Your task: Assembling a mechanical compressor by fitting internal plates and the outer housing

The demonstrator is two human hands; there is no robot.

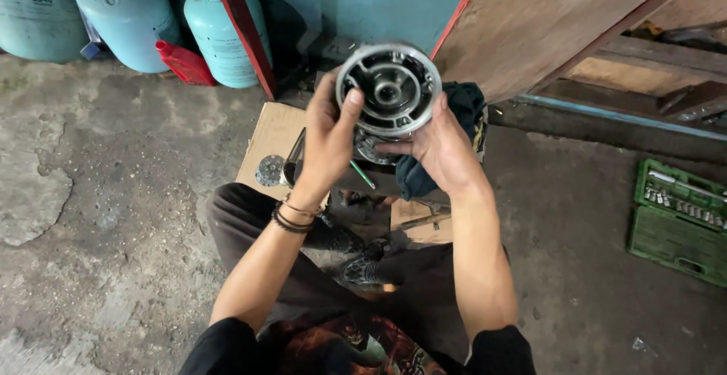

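You hold a round, silver-grey metal hub with an open, ribbed inner face (388, 87) up in front of you, above your knees, with both hands. Your left hand (327, 139) grips its left rim, thumb pressed on the front edge and fingers curled behind it, out of sight. Your right hand (435, 146) clasps the lower right rim, thumb lying across the bottom of the face; its other fingers are hidden behind the metal. A dark teal rag (447, 136) hangs behind that hand, partly covered by it.

Below the hub lies a flattened brown cardboard sheet (274, 139) on the stained concrete floor (113, 216). A small round metal disc (269, 170) rests on the sheet, with a dark, shiny tool beside it that is hard to make out. A thin green-handled tool (362, 174) pokes out under the hub, mostly hidden.

At the far left stand pale blue-green gas cylinders (219, 38), their tops cut off, with a red plastic container (184, 63) between them. At the right, near the edge, sits an open green socket set case (678, 220), partly cut off. A brown wooden panel (545, 19) leans at the far right.
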